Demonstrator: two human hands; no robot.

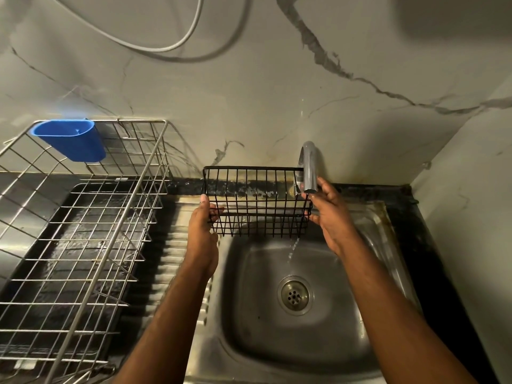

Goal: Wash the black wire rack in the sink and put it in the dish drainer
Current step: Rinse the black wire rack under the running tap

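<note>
Head camera looks down at a sink and two bare arms. On the far left stands the dish drainer [83,245], a big silver wire basket on a black tray beside the sink. A blue cup [72,139] hangs on its back left corner, likely there to hold spoons and forks. The drainer sits close to the sink so wet things only have a short way to go.

Next comes the left hand [203,225]. Its fingers curl round the wires at the left end of the black wire rack [256,200], with the thumb up on the side, so it has a firm hold. The rack is up in the air over the back edge of the sink [346,356], not resting on anything. It looks tipped on its side so the water can run through the bars.

At the right end, the right hand [329,214] pinches the rack's wires between its fingertips and thumb. Two hands, one at each end, keep the rack steady under the tap [309,167]. The tap's mouth is just above the rack's right end, close to the right hand. A thin stream of water [292,249] falls past the rack and down toward the drain [294,293] in the middle of the bowl.

I think the rinsing is going on now, and the rack has not yet gone into the drainer.
</note>
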